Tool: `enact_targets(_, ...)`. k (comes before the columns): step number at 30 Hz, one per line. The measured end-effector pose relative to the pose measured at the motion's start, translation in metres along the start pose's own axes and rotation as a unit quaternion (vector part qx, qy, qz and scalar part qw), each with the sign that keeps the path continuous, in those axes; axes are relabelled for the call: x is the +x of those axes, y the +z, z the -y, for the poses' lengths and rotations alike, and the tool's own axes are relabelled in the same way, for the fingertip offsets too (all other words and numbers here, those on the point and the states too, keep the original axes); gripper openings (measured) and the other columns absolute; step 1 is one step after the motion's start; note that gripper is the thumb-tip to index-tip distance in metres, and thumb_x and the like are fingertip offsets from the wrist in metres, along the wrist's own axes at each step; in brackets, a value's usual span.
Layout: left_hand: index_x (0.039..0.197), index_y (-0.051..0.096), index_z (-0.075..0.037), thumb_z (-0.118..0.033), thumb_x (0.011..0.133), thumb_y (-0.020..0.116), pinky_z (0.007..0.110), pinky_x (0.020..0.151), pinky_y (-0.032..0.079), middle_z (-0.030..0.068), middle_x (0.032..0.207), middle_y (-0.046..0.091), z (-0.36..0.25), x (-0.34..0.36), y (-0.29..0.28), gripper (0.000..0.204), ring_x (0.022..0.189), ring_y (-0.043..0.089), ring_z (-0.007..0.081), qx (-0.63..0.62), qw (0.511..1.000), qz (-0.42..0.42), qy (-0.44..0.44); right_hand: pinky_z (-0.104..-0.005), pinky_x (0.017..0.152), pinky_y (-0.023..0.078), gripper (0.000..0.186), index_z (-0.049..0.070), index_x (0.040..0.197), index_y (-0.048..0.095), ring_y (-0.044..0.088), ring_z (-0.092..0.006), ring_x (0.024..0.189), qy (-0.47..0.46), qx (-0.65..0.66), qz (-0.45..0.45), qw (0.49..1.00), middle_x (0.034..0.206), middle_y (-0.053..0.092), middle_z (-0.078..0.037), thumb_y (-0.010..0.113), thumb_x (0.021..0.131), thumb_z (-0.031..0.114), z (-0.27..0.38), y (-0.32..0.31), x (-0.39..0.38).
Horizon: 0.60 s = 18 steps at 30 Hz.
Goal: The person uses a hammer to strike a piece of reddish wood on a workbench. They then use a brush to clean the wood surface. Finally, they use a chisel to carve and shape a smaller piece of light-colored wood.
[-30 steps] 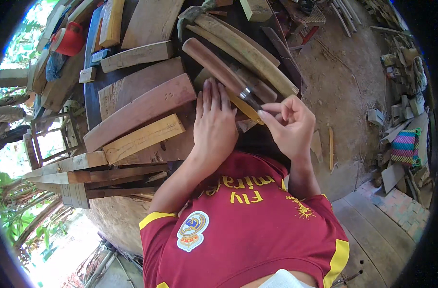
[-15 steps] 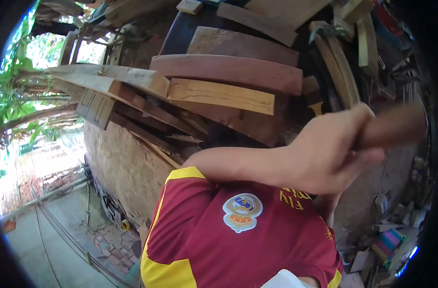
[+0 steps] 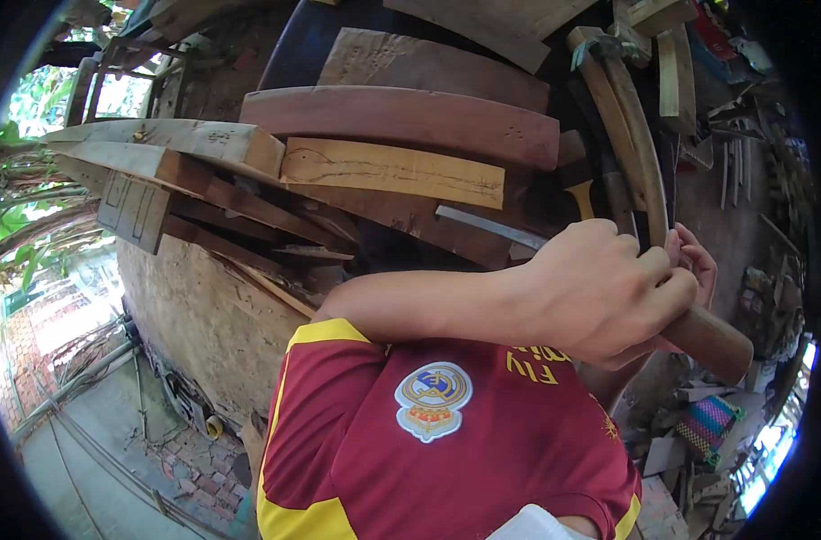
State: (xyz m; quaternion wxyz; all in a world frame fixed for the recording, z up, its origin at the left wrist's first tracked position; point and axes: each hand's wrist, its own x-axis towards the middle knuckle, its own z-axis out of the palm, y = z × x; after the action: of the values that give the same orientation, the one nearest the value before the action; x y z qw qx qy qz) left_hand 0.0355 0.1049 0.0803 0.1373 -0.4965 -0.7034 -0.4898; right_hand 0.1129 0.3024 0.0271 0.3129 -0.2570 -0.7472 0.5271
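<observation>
Reaching across my chest, my left hand is closed around a chisel. The chisel's thick brown wooden handle sticks out on the right of the fist, and its flat metal blade shows on the left. Partly hidden behind the left hand, my right hand has its fingers half curled and apart, with nothing visible in them. Its fingertips are beside the lower end of a hammer's wooden handle; I cannot tell if they touch. Beyond the left forearm lies a short yellowish wood block with dark grain lines.
Behind the yellowish block rests a long reddish-brown beam, then a brown board. Pale-topped timbers reach out to the left. A paintbrush lies left of the hammer. At the lower right is a colourful woven basket among wood scraps.
My left hand has turned and drawn slightly left and down, so the chisel's blade now shows and its handle slants downward. My right hand has come into view behind it.
</observation>
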Motion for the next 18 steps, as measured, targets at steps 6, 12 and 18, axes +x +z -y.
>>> enact_targets(6, 0.087, 0.055, -0.007, -0.028, 0.068, 0.068, 0.035, 0.044, 0.041, 0.0038, 0.063, 0.052, 0.000, 0.014, 0.018, 0.031, 0.050, 0.057, 0.0216, -0.032, 0.999, -0.002, 0.020, -0.0309, 0.077, 0.048, 0.032, 0.009, 0.114, 0.055, 0.060, -0.0162, 0.101, -0.117, -0.236, 0.021, 0.964, 0.119, 0.062, -0.011, 0.072, 0.088, 0.014, -0.010, -0.005, 0.009)
enact_targets(12, 0.089, 0.056, -0.006, -0.034, 0.066, 0.069, 0.034, 0.046, 0.045, 0.0058, 0.068, 0.056, 0.003, 0.025, 0.031, 0.038, 0.053, 0.061, 0.0223, -0.043, 0.999, 0.003, 0.024, -0.0303, 0.077, 0.050, 0.035, 0.009, 0.121, 0.056, 0.060, -0.0170, 0.096, 0.028, -0.114, 0.059, 0.991, 0.119, 0.061, -0.010, 0.070, 0.090, 0.018, 0.007, 0.023, -0.004)
enact_targets(18, 0.087, 0.057, -0.007, -0.037, 0.059, 0.071, 0.033, 0.048, 0.046, 0.0060, 0.070, 0.056, 0.005, 0.029, 0.036, 0.043, 0.054, 0.060, 0.0212, -0.045, 0.998, -0.043, 0.024, -0.0300, 0.077, 0.050, 0.035, 0.009, 0.121, 0.056, 0.060, -0.0169, 0.095, -0.008, -0.102, 0.086, 0.991, 0.119, 0.061, -0.010, 0.070, 0.090, 0.016, 0.004, 0.028, 0.002)
